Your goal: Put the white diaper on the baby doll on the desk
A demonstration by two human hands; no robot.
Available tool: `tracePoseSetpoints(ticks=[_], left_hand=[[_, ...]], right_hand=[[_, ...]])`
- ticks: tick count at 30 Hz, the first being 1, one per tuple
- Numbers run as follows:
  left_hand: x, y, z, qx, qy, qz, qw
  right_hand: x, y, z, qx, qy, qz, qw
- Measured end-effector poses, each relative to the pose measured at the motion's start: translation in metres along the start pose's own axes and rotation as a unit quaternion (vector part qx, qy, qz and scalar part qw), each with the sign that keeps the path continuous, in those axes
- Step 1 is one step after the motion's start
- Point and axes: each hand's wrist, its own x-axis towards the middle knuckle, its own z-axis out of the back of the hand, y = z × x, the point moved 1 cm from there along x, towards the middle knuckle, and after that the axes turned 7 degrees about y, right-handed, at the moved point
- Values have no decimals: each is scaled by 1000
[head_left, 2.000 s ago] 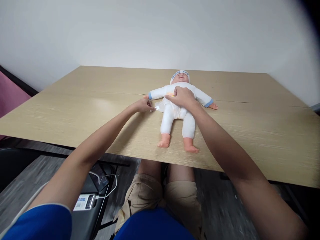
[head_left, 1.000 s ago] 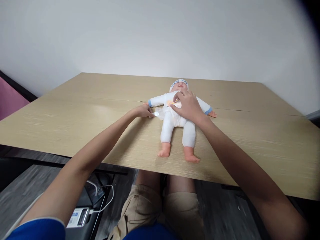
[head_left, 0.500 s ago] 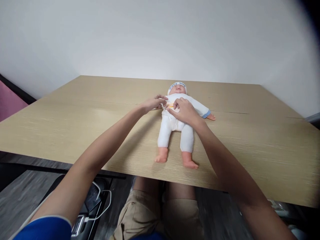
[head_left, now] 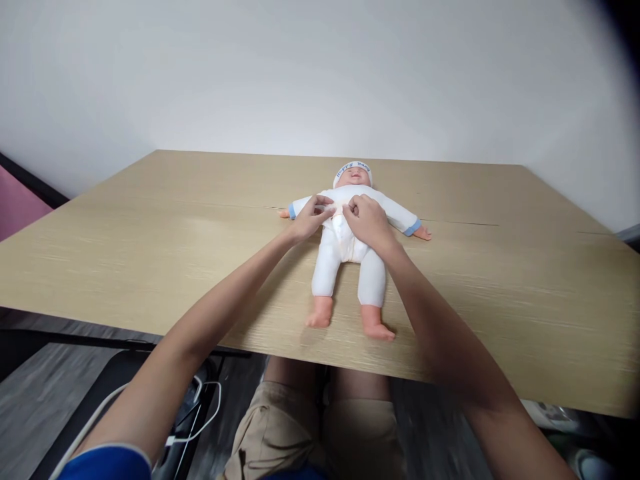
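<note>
A baby doll (head_left: 373,277) lies on its back on the table, head away from me, in a white suit with blue cuffs and a lettered headband. Around its hips sits a white diaper (head_left: 341,230). My left hand (head_left: 311,219) is at the doll's waist on the left, thumb and fingers bent together on the diaper's upper edge. Over the right side of the belly, my right hand (head_left: 367,219) has its fingers curled in a pinch at the diaper's waistband. The fingertips partly cover what they grip.
The wide wooden table (head_left: 175,267) reaches to a pale wall (head_left: 320,80). Below its near edge, at the left, a white cable (head_left: 219,403) hangs by a black case. A pink surface (head_left: 17,207) stands at the far left.
My left hand has shifted slightly down and toward me, uncovering the doll's left-side sleeve and hand. The yellowish strip near my right fingers no longer shows; the diaper front lies smoother.
</note>
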Motion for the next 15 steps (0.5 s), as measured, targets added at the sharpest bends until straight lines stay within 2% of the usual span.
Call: tracePoseSetpoints(ticks=[2, 5, 7, 9, 12, 14, 15], left_hand=[[-1, 3, -5, -22, -35, -7, 999], [-6, 1, -15, -7, -127, -18, 992], [-16, -6, -24, 30, -191, -35, 981], [-35, -19, -37, 83, -225, -74, 968], [-76, -45, -56, 168, -194, -136, 957], [-105, -57, -66, 220, -149, -133, 955], [-117, -60, -69, 244, -126, -119, 954]], right_hand=[[-1, 1, -1, 3, -9, -6, 1000], [-1, 1, -2, 24, -28, -21, 999], [-1, 2, -1, 55, -50, -30, 997], [-6, 5, 3, 81, -92, -21, 992], [-28, 16, 17, 93, -157, 38, 982], [-54, 24, 27, 116, -154, 77, 978], [-70, 28, 30, 136, -133, 88, 978]])
